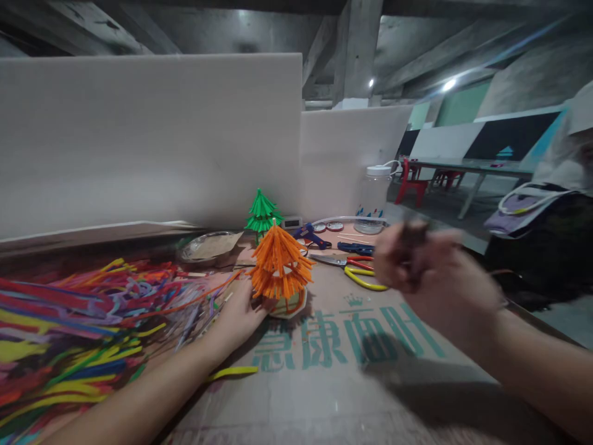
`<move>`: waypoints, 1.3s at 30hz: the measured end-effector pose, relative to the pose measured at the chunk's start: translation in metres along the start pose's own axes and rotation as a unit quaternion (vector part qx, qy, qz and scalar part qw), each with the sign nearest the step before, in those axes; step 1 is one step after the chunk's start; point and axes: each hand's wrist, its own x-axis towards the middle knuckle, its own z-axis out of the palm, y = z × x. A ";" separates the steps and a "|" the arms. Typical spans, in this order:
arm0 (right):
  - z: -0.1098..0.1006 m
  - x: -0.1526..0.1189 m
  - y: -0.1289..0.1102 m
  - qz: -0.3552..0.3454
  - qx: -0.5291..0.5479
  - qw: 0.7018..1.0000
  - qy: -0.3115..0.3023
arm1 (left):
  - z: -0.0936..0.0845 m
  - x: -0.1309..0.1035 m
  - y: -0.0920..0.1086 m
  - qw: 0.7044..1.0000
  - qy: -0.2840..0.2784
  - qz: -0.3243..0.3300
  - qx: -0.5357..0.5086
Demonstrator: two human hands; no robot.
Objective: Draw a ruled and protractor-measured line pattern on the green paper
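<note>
An orange pipe-cleaner tree [281, 262] with layered drooping branches stands on a pale base [290, 307] at the middle of the table. My left hand [248, 309] reaches in from the left and is closed at the tree's lower part; its fingertips are partly hidden behind the branches. Raised above the table on the right, my right hand [428, 266] is smeared by motion. Its fingers curl around a small dark brown thing [414, 250], too blurred to name. Behind the orange tree is a green pipe-cleaner tree [260, 213].
Loose coloured pipe cleaners [83, 334] cover the table's left side. Red-handled scissors [331, 259], yellow-handled pliers [365, 278], a blue glue gun [309, 235] and a clear bottle [373, 201] lie or stand toward the back. White panels [152, 142] rise behind; a bag [523, 210] is at right.
</note>
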 end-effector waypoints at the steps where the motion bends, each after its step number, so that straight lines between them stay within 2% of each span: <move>1: 0.007 0.007 0.012 -0.030 0.033 0.999 0.001 | 0.000 -0.001 -0.001 1.000 0.003 0.002 0.007; 5: 0.028 0.021 0.058 0.053 0.058 0.995 -0.066 | -0.003 -0.004 -0.005 0.999 0.009 0.006 0.044; 8: 0.033 0.012 0.071 0.110 0.068 0.986 -0.101 | -0.005 -0.004 -0.006 0.998 0.003 0.008 0.061; 12: 0.036 0.002 0.069 0.145 0.067 0.980 -0.121 | -0.007 -0.004 -0.006 0.998 -0.004 0.007 0.066; 19: 0.035 0.006 0.075 0.173 0.063 0.975 -0.128 | -0.009 -0.005 -0.002 0.997 -0.009 0.012 0.076; 27: 0.036 0.003 0.078 0.158 0.056 0.974 -0.149 | -0.011 -0.003 0.007 0.996 -0.007 0.039 0.084; 39: 0.036 0.004 0.078 0.152 0.020 0.979 -0.132 | -0.012 -0.004 0.000 0.995 -0.008 0.041 0.093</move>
